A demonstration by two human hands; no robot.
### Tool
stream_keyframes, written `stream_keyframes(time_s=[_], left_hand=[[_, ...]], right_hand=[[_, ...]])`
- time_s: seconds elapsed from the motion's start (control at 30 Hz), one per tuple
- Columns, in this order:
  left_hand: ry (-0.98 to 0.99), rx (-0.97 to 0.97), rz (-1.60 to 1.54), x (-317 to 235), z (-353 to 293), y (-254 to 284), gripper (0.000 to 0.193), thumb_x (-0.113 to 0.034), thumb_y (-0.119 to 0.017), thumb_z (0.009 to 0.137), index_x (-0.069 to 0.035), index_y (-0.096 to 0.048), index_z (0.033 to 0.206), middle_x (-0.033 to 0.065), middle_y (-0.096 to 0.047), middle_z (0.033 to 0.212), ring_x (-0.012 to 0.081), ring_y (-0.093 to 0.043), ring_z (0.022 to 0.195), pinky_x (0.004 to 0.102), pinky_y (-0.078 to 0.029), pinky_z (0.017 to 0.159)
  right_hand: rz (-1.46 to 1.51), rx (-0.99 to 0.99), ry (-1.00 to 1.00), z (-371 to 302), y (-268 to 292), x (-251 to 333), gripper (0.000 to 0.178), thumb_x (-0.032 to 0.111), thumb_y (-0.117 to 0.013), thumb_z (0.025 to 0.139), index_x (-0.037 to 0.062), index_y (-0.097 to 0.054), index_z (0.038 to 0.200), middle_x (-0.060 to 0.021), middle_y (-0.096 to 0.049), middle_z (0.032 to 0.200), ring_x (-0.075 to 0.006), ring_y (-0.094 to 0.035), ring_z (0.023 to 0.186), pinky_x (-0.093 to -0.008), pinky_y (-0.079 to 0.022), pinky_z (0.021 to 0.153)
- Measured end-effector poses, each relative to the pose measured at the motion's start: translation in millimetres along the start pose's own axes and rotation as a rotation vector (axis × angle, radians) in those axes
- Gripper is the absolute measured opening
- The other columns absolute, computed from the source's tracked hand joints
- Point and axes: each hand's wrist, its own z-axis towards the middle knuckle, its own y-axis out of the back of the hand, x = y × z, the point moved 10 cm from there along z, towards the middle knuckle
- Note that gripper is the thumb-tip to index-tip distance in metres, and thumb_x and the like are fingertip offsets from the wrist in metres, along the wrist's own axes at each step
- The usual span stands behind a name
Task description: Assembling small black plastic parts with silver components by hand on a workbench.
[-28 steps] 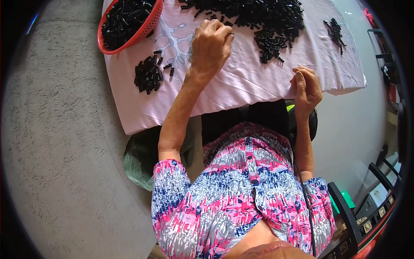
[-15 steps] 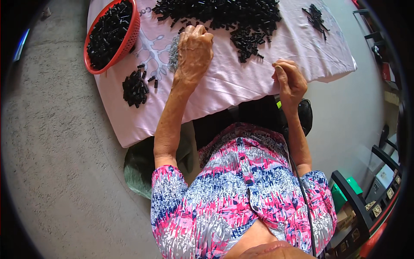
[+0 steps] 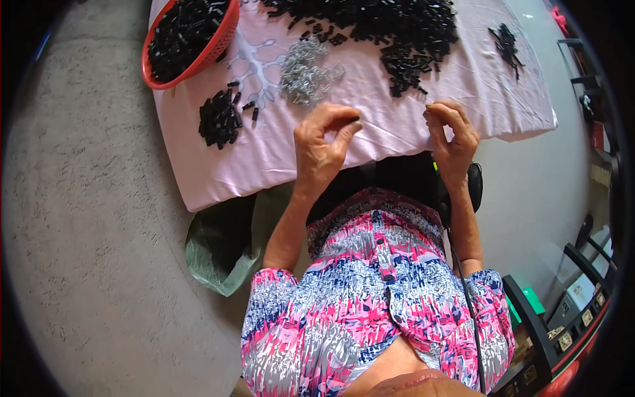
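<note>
My left hand [image 3: 322, 147] is over the near part of the pink cloth, its thumb and forefinger curled into a pinch. What sits between those fingertips, if anything, is too small to make out. Just beyond it lies a loose heap of small silvery metal pieces [image 3: 305, 71]. Facing it from the right, my right hand [image 3: 455, 140] also pinches with thumb and forefinger near the table edge; any tiny thing there cannot be made out. A big pile of short black tubular pieces [image 3: 397, 26] spreads across the far side, with a tongue of it reaching toward my hands.
At the far left stands a red plastic basket [image 3: 233, 33] full of black pieces. A small black heap [image 3: 220, 120] lies nearer, and another cluster of thin black pieces [image 3: 506, 47] at the right. A green bag [image 3: 221, 255] hangs or stands below the table's left edge.
My left hand has come back from the silvery heap toward the near edge, closer to my right hand, uncovering the heap. The right hand keeps its pinch; the whole view has shifted slightly.
</note>
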Motion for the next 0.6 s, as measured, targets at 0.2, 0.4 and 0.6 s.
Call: stream_keyframes(time_s=[0.2, 0.4, 0.6], left_hand=[[0.235, -0.176, -0.336, 32.5, -31.7, 15.9, 0.016, 0.001, -0.073, 0.083, -0.001, -0.067, 0.098, 0.0034, -0.069, 0.090, 0.0103, -0.065, 0.083, 0.0237, -0.052, 0.076], [0.117, -0.178, -0.328, 29.5, -33.4, 16.3, 0.017, 0.004, -0.072, 0.083, 0.000, -0.067, 0.098, 0.0048, -0.068, 0.093, 0.0114, -0.066, 0.086, 0.0243, -0.053, 0.078], [0.120, -0.144, -0.369, 25.7, -32.3, 11.9, 0.017, 0.007, -0.070, 0.083, 0.001, -0.066, 0.098, 0.0064, -0.067, 0.096, 0.0127, -0.066, 0.087, 0.0247, -0.054, 0.079]], right_hand=[[-0.024, 0.295, 0.076, 23.5, -75.5, 28.0, 0.013, -0.004, -0.068, 0.080, -0.0010, -0.065, 0.093, -0.0113, -0.063, 0.084, -0.0239, -0.063, 0.065, -0.0328, -0.051, 0.058], [-0.241, 0.274, 0.122, 50.9, -122.3, 17.1, 0.020, -0.002, -0.063, 0.083, 0.0012, -0.065, 0.102, -0.0151, -0.061, 0.089, -0.0348, -0.062, 0.076, -0.0413, -0.049, 0.066], [-0.449, 0.382, 0.089, 54.6, -138.0, 7.3, 0.020, 0.005, -0.061, 0.085, 0.0058, -0.065, 0.105, -0.0128, -0.061, 0.093, -0.0346, -0.062, 0.081, -0.0408, -0.049, 0.068]])
